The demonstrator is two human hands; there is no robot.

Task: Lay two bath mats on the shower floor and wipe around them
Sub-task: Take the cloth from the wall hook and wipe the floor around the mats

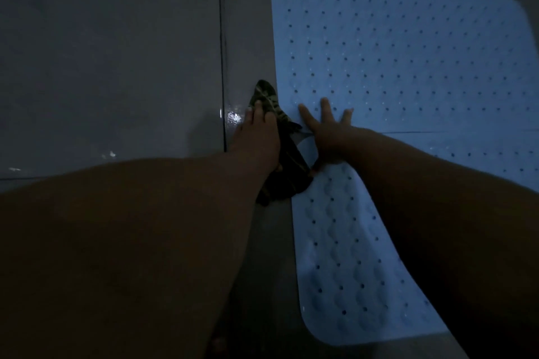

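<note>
Two light-blue perforated bath mats lie flat on the dim grey shower floor, end to end. The far mat (402,55) fills the upper right and the near mat (344,256) runs down the lower right. My left hand (256,137) presses a dark patterned cloth (287,172) onto the floor strip just left of the mats, fingers curled over it. My right hand (326,128) rests flat with spread fingers on the far mat's near-left corner, by the seam between the mats.
A dark vertical joint (223,67) splits the floor from a grey glossy panel (110,61) on the left. A wet shiny patch (233,118) glints beside the cloth. Lighting is very low.
</note>
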